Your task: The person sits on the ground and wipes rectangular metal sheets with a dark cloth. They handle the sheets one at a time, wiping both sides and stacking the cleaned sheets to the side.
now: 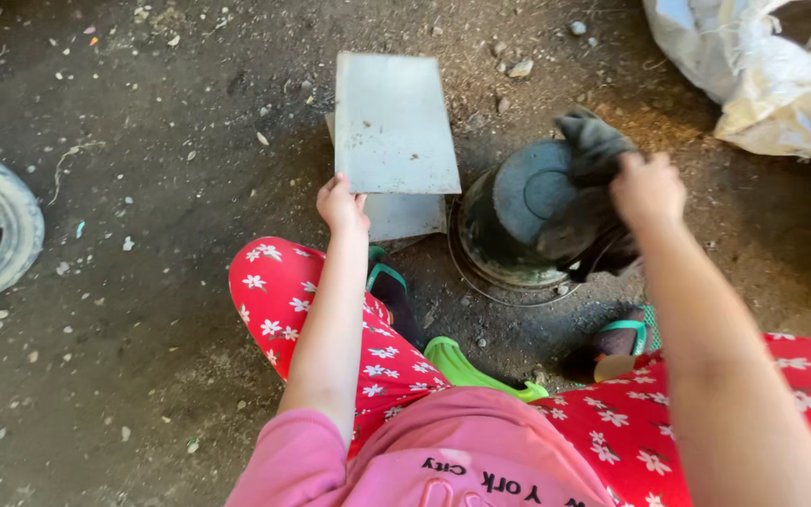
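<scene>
1. Grey metal sheet pinched at its near corner by left hand; second sheet lies just beyond those fingers.
2. Right hand clenches dark cloth (soot-stained) against blackened pot; pot remains visibly dirty, wiping unfinished.

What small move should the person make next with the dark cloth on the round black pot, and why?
Probably keep the right hand pressing the dark crumpled cloth and sweep it across the round black pot on the dirt ground. The cloth covers only the pot's right edge, while the left hand already holds the flat grey rectangular metal sheet clear of it.
</scene>
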Available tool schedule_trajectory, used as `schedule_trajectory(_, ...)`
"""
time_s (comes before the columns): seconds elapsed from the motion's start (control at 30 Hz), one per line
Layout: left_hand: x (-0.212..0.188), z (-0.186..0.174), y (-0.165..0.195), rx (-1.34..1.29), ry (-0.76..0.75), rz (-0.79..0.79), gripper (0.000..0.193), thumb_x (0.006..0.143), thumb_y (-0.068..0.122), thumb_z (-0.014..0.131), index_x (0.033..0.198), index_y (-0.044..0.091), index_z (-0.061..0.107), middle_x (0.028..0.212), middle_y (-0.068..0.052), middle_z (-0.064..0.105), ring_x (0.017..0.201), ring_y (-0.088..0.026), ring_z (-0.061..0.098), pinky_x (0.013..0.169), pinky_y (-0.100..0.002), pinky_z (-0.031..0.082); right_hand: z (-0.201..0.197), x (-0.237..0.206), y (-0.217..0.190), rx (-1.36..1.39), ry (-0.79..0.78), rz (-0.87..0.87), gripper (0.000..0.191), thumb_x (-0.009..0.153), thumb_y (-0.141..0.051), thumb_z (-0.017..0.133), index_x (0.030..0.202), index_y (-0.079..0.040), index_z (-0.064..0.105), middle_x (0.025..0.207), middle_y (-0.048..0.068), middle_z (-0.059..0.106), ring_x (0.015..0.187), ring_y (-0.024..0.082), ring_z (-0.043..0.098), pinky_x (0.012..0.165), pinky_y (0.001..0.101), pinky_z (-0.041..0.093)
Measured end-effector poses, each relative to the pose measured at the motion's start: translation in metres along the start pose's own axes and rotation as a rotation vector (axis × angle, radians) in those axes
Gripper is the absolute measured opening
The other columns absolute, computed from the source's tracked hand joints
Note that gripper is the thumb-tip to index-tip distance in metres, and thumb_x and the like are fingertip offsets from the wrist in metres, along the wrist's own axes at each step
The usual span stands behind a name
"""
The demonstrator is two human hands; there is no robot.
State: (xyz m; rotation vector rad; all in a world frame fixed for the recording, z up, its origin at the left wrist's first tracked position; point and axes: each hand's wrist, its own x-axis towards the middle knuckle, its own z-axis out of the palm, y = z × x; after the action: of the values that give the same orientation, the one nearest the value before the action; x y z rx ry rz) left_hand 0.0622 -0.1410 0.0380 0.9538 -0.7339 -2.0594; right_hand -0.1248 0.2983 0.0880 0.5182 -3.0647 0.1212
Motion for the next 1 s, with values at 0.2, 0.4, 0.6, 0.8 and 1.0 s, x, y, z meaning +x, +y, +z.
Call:
schedule_trajectory(0.2, -0.039, 0.015, -0.002, 0.100, -0.280, -0.145, 0.022, 0.099, 0.015, 0.066, 0.116, 0.002, 0.060, 0.104, -0.011, 0.071, 0.092, -0.025, 0.072, 0.080, -0.042, 0.060, -0.131, -0.001, 0.111, -0.237, 0.522, -0.186, 0.022, 0.105, -0.033, 0.065, 0.108, -0.013, 0.075, 0.100, 0.016, 0.070, 0.091, 0.037, 0.068, 0.073, 0.0492, 0.055)
schedule_trajectory(0.4, -0.057, 0.047, -0.048, 0.211, -0.486, -0.485, 0.028, 0.094, 0.023, 0.069, 0.116, 0.008, 0.063, 0.103, -0.008, 0.075, 0.090, -0.024, 0.073, 0.080, -0.044, 0.060, -0.246, -0.001, 0.092, 0.156, 0.503, -0.371, 0.032, 0.106, -0.029, 0.063, 0.116, 0.000, 0.072, 0.105, 0.022, 0.074, 0.086, 0.036, 0.070, 0.078, 0.0469, 0.055)
schedule_trajectory(0.6, -0.055, 0.057, -0.090, 0.364, -0.412, -0.557, 0.036, 0.095, 0.031, 0.076, 0.116, 0.004, 0.067, 0.105, -0.009, 0.074, 0.090, -0.025, 0.072, 0.077, -0.042, 0.057, -0.249, 0.002, -0.015, 0.158, 0.014, -0.168, 0.049, 0.098, -0.056, 0.071, 0.123, -0.015, 0.078, 0.101, 0.019, 0.075, 0.088, 0.035, 0.070, 0.080, 0.0469, 0.053)
schedule_trajectory(0.8, -0.044, 0.036, -0.134, 0.088, -0.411, -0.344, 0.045, 0.100, 0.040, 0.061, 0.122, 0.002, 0.064, 0.118, -0.009, 0.074, 0.108, -0.027, 0.069, 0.095, -0.043, 0.057, -0.148, 0.034, -0.104, 0.414, -0.392, -0.063, 0.057, 0.091, -0.061, 0.063, 0.122, -0.016, 0.076, 0.118, 0.013, 0.075, 0.104, 0.030, 0.071, 0.099, 0.0412, 0.052)
schedule_trajectory(1.0, -0.073, 0.006, -0.188, 0.900, -0.200, -0.050, 0.041, 0.105, 0.031, 0.049, 0.127, -0.001, 0.061, 0.123, -0.016, 0.070, 0.114, -0.028, 0.066, 0.099, -0.041, 0.049, 0.002, -0.044, -0.200, 0.263, -0.006, -0.174, 0.063, 0.081, -0.063, 0.068, 0.139, -0.038, 0.062, 0.166, 0.015, 0.019, 0.149, 0.052, 0.017, 0.102, 0.0878, 0.016)
